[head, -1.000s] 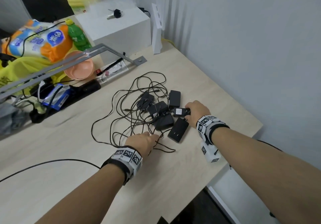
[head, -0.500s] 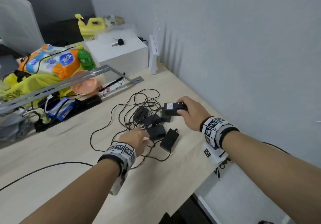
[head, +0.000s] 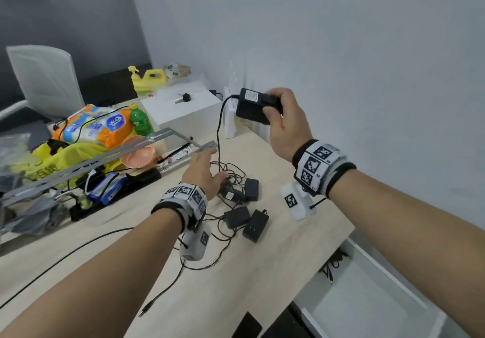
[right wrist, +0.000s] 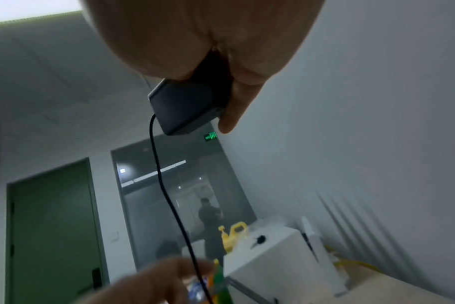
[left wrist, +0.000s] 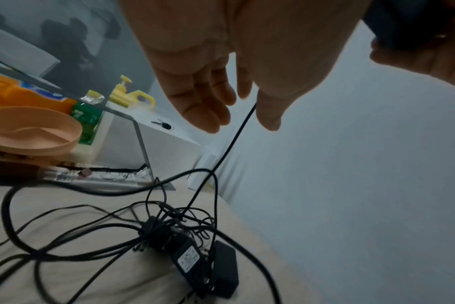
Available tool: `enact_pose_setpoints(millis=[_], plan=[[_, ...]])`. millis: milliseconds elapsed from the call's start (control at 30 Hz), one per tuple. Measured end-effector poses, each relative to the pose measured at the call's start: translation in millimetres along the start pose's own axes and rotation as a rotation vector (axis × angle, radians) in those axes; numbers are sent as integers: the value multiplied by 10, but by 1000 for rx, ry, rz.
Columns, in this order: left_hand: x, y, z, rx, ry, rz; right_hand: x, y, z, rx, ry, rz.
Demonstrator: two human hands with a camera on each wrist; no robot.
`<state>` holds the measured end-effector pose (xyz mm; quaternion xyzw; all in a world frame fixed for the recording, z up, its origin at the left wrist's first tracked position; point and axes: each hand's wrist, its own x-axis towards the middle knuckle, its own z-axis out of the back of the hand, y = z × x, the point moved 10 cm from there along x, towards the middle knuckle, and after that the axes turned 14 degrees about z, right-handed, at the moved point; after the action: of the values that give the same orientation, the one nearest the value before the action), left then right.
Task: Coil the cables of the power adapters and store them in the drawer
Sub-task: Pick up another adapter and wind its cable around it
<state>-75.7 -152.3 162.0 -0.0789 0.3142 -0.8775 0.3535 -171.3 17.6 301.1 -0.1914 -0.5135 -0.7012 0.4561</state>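
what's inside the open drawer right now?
In the head view the white drawer holds a dark cable bundle with one plug end lying loose, in the corner nearest the desk. The desk edge covers that corner, so whether an adapter body lies there cannot be told.

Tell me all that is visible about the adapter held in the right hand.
The adapter is a black box that looks like matte plastic, with a white label on one face. The right hand grips it, lifted above the desk near the wall. Its thin black cable leaves one end and hangs down, between the thumb and fingers of the open left hand, into the tangle.
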Motion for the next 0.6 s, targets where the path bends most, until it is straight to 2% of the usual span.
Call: enact_pose_setpoints(millis=[167,267,300,367,433,500,600], plan=[[15,-59,-123,31,120,-14,291,249,144,115,-167,48],[28,212,-263,83,178,98,341,272,234,208,-267,36],[31,339,-247,88,166,161,331,241,269,225,-304,5],[48,543,-28,25,47,266,263,53,280,205,-339,-90],[80,613,242,-50,-91,288,117,-195,231,115,-296,-211],[150,588,477,-202,-189,270,-99,-438,112,28,-192,-324],[169,491,813,-495,-248,237,-469,-633,-220,32,22,-505]])
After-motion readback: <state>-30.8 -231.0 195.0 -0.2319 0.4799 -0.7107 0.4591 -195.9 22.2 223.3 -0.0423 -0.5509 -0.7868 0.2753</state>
